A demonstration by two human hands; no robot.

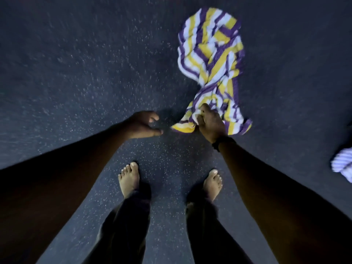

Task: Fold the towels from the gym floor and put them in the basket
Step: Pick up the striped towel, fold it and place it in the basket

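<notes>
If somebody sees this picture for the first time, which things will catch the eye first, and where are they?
The purple, yellow and white striped towel stands out most, bunched at upper right against the dark speckled floor, with the right hand gripping its near end. The left hand hangs beside it, loosely curled and holding nothing. Two bare feet stand below, and another pale striped towel shows at the right edge.

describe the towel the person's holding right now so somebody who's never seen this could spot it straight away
Start from the dark speckled gym floor and the two bare feet standing on it. Ahead of them, the right hand grips a bunched striped towel. Its yellow, purple and white stripes set it apart from the pale towel at the right edge.
</notes>
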